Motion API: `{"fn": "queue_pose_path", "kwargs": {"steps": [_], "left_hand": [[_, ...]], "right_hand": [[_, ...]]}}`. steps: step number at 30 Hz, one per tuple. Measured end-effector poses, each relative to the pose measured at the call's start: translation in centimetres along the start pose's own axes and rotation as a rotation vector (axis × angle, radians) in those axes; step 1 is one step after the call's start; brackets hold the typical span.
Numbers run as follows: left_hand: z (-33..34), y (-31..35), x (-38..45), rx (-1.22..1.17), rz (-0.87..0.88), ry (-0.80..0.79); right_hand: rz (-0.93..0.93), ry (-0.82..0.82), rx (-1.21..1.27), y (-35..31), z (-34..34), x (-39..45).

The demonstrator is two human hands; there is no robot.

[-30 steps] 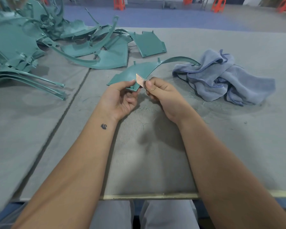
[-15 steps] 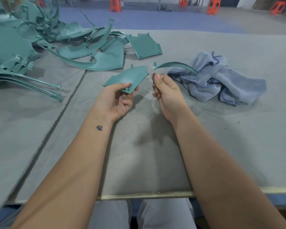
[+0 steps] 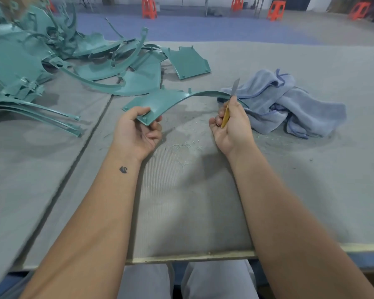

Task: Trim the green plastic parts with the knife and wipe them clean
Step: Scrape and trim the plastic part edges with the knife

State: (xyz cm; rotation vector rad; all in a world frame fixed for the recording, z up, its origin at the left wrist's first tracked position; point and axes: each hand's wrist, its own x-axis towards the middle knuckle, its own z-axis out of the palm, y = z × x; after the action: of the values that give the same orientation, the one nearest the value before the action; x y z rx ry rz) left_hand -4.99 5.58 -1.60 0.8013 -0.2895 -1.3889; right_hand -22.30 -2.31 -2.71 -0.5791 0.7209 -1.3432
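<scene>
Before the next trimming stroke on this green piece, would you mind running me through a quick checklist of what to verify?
1. Part held: ok. The left hand grips the near corner of the green plastic part.
2. Knife in hand: ok. The right hand holds the knife by its yellow handle, blade pointing up and away.
3. Blade clear of the left hand: ok, the hands are well apart.
4. Blade on the edge to trim: not ok, it is raised off the part.
5. Cloth at hand: ok. The blue cloth lies just right of the knife.
6. Burrs remaining: cannot tell.
</scene>
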Motion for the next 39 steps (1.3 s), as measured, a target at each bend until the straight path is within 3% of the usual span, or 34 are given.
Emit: {"fn": "queue_pose_path", "kwargs": {"steps": [2,8,12,18,21,23,26,28,31,35,37,39], "left_hand": [[-0.2,0.1,0.2,-0.046,0.023,0.019],[-0.5,0.4,0.4,-0.101,0.08,0.056],[-1.0,0.5,0.1,-0.219,0.081,0.021],[-1.3,0.7,-0.2,-0.214,0.095,-0.043],[-1.2,0.8,-0.3,-0.216,0.158,-0.097],[-1.1,0.9,-0.3,-0.248,0.255,-0.163],[-1.0,1.0,-0.2,-0.274,0.303,-0.281],[-0.8,0.9,-0.1,-0.202,0.288,-0.278],[-0.3,0.5,0.1,0.022,0.236,-0.195],[1.1,-1.1,0.3,0.49,0.224,-0.022],[1.5,-2.0,0.4,0.663,0.263,0.017],[1.7,-3.0,0.4,0.827,0.318,0.013]], "right_hand": [[-0.096,0.014,-0.162,-0.1,0.0,-0.2],[-0.724,0.019,-0.959,-0.5,-0.3,-0.9],[-0.704,0.02,-1.358,-0.3,-0.1,-0.8],[-0.79,0.032,-1.611,-0.1,-0.7,-0.8],[-0.858,0.06,-1.638,-0.1,-0.9,-0.8],[-0.848,-0.035,-1.604,0.0,-0.7,-0.8],[-0.726,-0.136,-1.406,0.7,-0.1,-1.2],[-0.638,-0.152,-1.295,1.2,0.3,-1.3],[-0.459,-0.1,-1.074,1.1,0.7,-1.3],[-0.151,0.01,-0.648,0.5,0.8,-1.1],[-0.009,0.009,-0.474,0.4,0.9,-1.0],[0.045,-0.067,-0.474,0.4,0.9,-1.0]]}}
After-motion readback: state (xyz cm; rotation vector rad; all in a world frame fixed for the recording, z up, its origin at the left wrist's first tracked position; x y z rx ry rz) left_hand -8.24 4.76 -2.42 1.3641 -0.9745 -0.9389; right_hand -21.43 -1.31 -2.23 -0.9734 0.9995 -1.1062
